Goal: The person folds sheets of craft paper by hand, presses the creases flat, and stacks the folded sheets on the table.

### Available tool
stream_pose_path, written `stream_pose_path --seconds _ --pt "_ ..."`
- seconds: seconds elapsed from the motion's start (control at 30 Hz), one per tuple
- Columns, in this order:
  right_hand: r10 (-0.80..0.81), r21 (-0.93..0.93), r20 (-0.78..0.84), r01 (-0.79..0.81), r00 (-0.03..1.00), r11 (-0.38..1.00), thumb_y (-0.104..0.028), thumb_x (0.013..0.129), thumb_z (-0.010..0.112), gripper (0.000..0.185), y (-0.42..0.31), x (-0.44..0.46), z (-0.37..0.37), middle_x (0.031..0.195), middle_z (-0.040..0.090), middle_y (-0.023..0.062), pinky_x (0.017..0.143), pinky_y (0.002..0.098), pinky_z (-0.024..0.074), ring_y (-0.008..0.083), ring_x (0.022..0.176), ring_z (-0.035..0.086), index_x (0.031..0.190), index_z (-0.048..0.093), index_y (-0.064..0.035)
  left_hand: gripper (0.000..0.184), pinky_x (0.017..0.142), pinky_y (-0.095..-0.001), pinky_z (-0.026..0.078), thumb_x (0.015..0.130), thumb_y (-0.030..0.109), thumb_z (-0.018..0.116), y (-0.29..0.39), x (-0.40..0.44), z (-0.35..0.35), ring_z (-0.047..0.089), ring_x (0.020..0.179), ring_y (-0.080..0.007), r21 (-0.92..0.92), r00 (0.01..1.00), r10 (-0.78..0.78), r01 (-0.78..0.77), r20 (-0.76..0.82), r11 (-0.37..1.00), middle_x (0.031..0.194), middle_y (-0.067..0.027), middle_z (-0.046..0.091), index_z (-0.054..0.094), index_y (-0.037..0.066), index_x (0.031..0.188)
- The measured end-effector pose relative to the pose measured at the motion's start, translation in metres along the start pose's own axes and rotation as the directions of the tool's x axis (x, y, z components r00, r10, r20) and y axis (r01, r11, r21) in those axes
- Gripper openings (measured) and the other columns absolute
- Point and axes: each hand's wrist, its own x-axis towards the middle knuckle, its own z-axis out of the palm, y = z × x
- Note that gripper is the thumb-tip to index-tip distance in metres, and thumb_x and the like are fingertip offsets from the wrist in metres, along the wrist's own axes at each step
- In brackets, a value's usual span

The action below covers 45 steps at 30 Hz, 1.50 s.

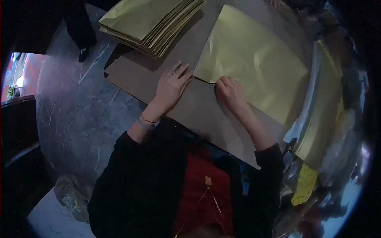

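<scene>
A large yellow paper sheet (254, 59) lies slightly creased on a brown cardboard surface (198, 103). My right hand (231, 93) has its fingers closed on the sheet's near edge. Flat on the cardboard, just left of the sheet's near left corner, rests my left hand (172, 85), fingers stretched out and a ring on one of them. Beyond my left hand is a thick stack of yellow paper (149, 23).
Further yellow sheets (323, 115) and a yellow strip (305, 184) are at the right, among shiny plastic. A person's leg and shoe (83, 53) show at the upper left, on the grey floor (91, 115). A clear plastic bag (73, 194) sits lower left.
</scene>
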Motion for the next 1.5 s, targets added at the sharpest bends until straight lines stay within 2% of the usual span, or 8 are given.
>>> stream_pose_path --seconds 0.4,0.57,0.7,0.8,0.87,1.3,1.33,1.5 --pt "-0.031 -0.046 -0.120 0.025 0.992 0.999 -0.012 0.072 0.062 0.009 0.000 0.009 -0.009 0.078 0.053 0.0046 0.064 0.0343 0.0450 0.0213 0.075 0.056 0.074 0.053 -0.0094 0.027 0.086 -0.0422 0.047 0.083 0.015 0.066 0.004 0.002 -0.004 0.052 0.117 -0.0295 0.043 0.999 0.025 -0.027 0.048 0.999 0.120 -0.0087 0.059 0.064 0.009 0.109" --pt "0.049 0.037 -0.038 -0.048 0.998 0.998 -0.013 0.073 0.063 0.010 0.000 0.012 -0.016 0.083 0.055 0.0049 0.066 0.0355 0.0466 0.0221 0.077 0.057 0.079 0.057 -0.0083 0.034 0.090 -0.0440 0.046 0.084 0.015 0.065 0.006 0.000 -0.003 0.050 0.120 -0.0305 0.008 0.997 -0.053 0.053 0.053 0.999 0.124 -0.0096 0.057 0.059 0.007 0.116" --pt "0.025 0.069 -0.053 -0.022 0.998 0.997 -0.014 0.073 0.064 0.011 0.002 0.014 -0.013 0.082 0.055 0.0050 0.066 0.0354 0.0466 0.0226 0.077 0.057 0.078 0.057 -0.0081 0.036 0.096 -0.0448 0.042 0.084 0.016 0.065 0.010 0.004 -0.003 0.047 0.123 -0.0287 -0.019 0.989 0.096 -0.095 0.109 0.995 0.126 -0.0100 0.054 0.058 0.005 0.117" --pt "0.018 0.034 -0.087 -0.015 0.996 0.999 -0.014 0.073 0.064 0.010 0.002 0.013 -0.003 0.080 0.054 0.0049 0.065 0.0354 0.0452 0.0224 0.076 0.056 0.075 0.056 -0.0086 0.037 0.096 -0.0433 0.042 0.084 0.020 0.065 0.013 0.005 0.002 0.048 0.121 -0.0276 0.017 0.978 0.098 -0.103 0.184 0.995 0.124 -0.0096 0.053 0.057 0.005 0.117" --pt "-0.002 -0.020 -0.089 0.001 0.996 1.000 -0.013 0.072 0.063 0.010 -0.002 0.016 -0.007 0.078 0.052 0.0049 0.064 0.0353 0.0427 0.0221 0.074 0.055 0.072 0.053 -0.0094 0.036 0.095 -0.0428 0.042 0.084 0.020 0.064 0.012 0.003 0.002 0.049 0.118 -0.0273 0.006 0.985 0.138 -0.139 0.107 0.990 0.121 -0.0100 0.054 0.058 0.005 0.116" --pt "0.038 0.007 0.014 -0.038 0.999 0.999 -0.010 0.071 0.062 0.010 -0.005 0.019 -0.005 0.082 0.053 0.0064 0.067 0.0362 0.0438 0.0239 0.078 0.055 0.078 0.055 -0.0081 0.028 0.086 -0.0392 0.047 0.082 0.016 0.066 0.009 0.000 -0.005 0.055 0.109 -0.0303 -0.110 0.997 0.059 -0.052 0.058 0.993 0.113 -0.0120 0.056 0.060 0.005 0.107" --pt "0.040 0.012 0.019 -0.041 0.999 0.999 -0.010 0.071 0.062 0.010 -0.006 0.018 -0.007 0.082 0.053 0.0064 0.067 0.0362 0.0438 0.0239 0.078 0.055 0.078 0.055 -0.0081 0.027 0.086 -0.0385 0.047 0.082 0.015 0.067 0.009 -0.005 -0.002 0.057 0.108 -0.0295 -0.101 0.998 -0.018 0.024 0.054 0.995 0.115 -0.0126 0.056 0.060 0.004 0.105" --pt "0.023 0.030 -0.005 -0.023 1.000 0.999 -0.009 0.072 0.062 0.011 -0.003 0.017 -0.004 0.085 0.053 0.0074 0.067 0.0358 0.0447 0.0245 0.080 0.056 0.080 0.055 -0.0071 0.031 0.088 -0.0387 0.046 0.084 0.016 0.066 0.005 -0.006 -0.005 0.055 0.109 -0.0309 -0.118 0.994 -0.086 0.094 0.071 0.989 0.120 -0.0149 0.055 0.056 0.001 0.109"
